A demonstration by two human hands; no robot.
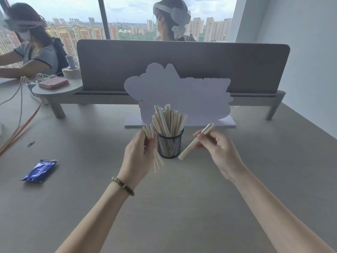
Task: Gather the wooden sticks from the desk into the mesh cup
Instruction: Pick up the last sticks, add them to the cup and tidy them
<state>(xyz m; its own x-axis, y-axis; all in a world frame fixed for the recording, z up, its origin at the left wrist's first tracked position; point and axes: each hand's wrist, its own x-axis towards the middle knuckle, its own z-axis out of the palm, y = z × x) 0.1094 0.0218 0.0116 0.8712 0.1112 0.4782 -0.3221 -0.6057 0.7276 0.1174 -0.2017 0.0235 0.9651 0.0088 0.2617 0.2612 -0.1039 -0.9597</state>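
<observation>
While both hands hover above the grey desk [182,189], a black mesh cup [169,143] stands upright between them, packed with wooden sticks [168,121] that fan out above its rim. Left hand [138,154]: fingers curled round a small bundle of sticks [148,131], held roughly upright just beside the cup's left wall; the upper ends rise above the fingers and the lower ends splay out below the palm. A beaded bracelet [123,186] circles the left wrist. Right hand [217,147]: thumb and fingers pinch a pair of sticks [196,141] held aslant to the right of the cup, upper ends pointing up and right, lower ends reaching down toward the desk near the cup's base; whether those ends touch the desk cannot be told. Behind the cup stands a pale cut-out sign [182,92] on a flat base, backed by a grey divider panel [182,64]. A blue foil packet [39,170] lies on the desk well to the left. Beyond the divider, two people wearing headsets sit before a window showing city buildings
</observation>
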